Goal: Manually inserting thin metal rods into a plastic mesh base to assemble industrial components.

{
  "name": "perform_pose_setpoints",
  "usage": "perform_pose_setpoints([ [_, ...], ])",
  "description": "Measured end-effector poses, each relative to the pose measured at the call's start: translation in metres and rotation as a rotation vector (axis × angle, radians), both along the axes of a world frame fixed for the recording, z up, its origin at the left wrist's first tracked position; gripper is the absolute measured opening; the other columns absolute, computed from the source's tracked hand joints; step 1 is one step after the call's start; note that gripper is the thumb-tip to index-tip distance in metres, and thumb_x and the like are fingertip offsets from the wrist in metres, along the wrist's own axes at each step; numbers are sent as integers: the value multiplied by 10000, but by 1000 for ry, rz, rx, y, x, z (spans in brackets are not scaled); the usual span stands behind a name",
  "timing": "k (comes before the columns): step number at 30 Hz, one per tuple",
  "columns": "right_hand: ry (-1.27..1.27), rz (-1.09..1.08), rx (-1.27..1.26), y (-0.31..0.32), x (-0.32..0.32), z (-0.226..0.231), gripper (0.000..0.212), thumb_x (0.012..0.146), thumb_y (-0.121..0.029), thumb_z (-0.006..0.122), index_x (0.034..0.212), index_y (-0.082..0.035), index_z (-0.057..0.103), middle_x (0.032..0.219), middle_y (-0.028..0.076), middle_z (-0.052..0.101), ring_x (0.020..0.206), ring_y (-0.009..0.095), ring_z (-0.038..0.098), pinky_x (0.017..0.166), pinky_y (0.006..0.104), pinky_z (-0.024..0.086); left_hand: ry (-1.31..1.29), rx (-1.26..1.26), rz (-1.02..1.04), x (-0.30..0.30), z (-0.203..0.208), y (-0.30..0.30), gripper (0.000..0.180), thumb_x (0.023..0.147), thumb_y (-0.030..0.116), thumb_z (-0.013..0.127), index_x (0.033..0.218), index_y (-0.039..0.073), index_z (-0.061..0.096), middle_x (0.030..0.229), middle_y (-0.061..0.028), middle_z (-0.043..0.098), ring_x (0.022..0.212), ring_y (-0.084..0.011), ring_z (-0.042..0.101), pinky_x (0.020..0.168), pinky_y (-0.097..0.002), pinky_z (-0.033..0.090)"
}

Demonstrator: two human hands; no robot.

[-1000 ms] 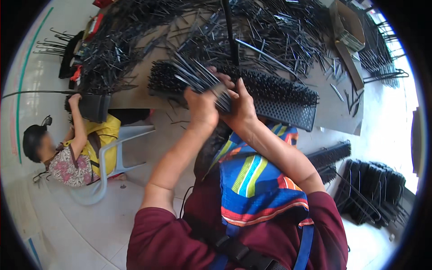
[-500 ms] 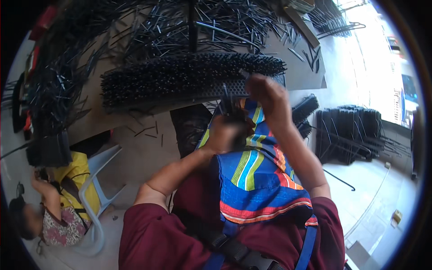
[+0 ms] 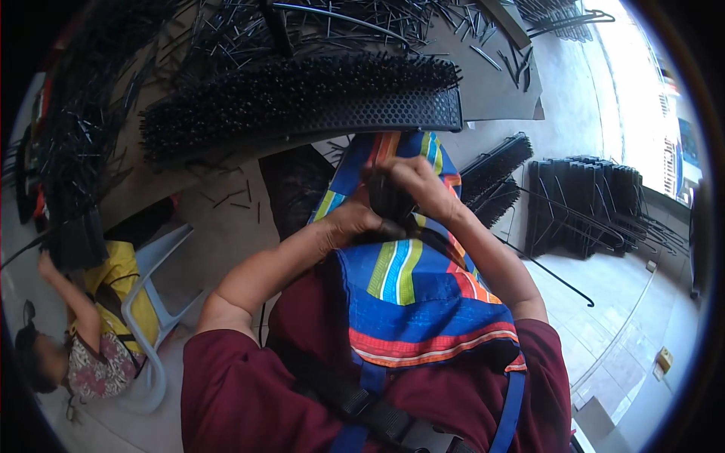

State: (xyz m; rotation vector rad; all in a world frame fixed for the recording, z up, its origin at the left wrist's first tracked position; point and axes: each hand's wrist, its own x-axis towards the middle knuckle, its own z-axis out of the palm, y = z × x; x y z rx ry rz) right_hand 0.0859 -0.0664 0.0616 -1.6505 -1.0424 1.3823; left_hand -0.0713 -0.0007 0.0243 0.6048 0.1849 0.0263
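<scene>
Both my hands meet over the striped cloth (image 3: 400, 268) on my lap. A bundle of thin black strips (image 3: 389, 200) is held in my closed left hand (image 3: 353, 217). Curled over the top of that bundle are the fingers of my right hand (image 3: 417, 180); motion blurs their tips. Just beyond my hands stands a long black perforated panel (image 3: 385, 111). Black bristle-like strips (image 3: 257, 102) stick up densely from its left and far parts, while the holes at its near right show bare.
Loose black strips (image 3: 226, 34) lie heaped across the table. To the right are bristled black panels (image 3: 495, 170) and a stack of dark panels with wire hooks (image 3: 574, 204). At left, another person (image 3: 102, 362) sits by a pale blue chair (image 3: 155, 309).
My right hand has come down from the perforated panel to the bundle in my left hand. The view has shifted slightly, and the person at left has moved an arm.
</scene>
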Motion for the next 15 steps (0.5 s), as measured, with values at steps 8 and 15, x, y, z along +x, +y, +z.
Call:
perform_pose_setpoints([
  [8,247,-285,-106,-3,36,1,224,890,-197,612,970,2,677,706,8,606,619,83,538,588,226,418,361,-3,436,27,9,-12,292,729,-67,668,1004,30,651,856,-36,667,756,-134,650,664,-272,533],
  [15,188,-339,-84,-8,50,-8,72,808,-82,687,816,-11,684,629,-10,586,522,59,480,494,220,360,481,-22,512,50,12,-17,253,743,-59,667,984,20,659,844,-58,672,683,-149,653,613,-269,543],
])
